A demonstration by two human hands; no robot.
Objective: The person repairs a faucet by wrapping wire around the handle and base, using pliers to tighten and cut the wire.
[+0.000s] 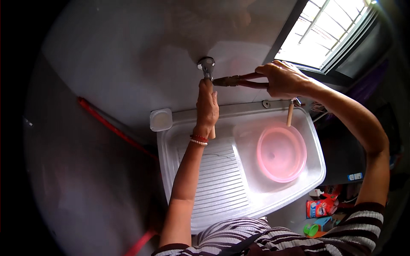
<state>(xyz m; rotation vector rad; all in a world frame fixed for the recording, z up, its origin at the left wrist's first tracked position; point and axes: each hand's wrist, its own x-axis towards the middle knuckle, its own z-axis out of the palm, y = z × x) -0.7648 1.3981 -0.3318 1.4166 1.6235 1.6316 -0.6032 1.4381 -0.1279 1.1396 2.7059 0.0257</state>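
My left hand is closed around a tan-handled tool, whose lower end shows below my palm. Above my fingers, a shiny rounded metal piece sits against the grey wall; I cannot tell whether it is the tool's head or a wall fitting. My right hand grips a pair of pliers by its dark red handles. The pliers point left, their jaw tips at the neck of the metal piece, just above my left fingers. Whether the jaws bite on it is unclear.
Below my hands is a white washboard sink with a pink basin in its right bowl. A wooden-handled tool leans at its back right. A small white container is at the back-left corner. A barred window is upper right.
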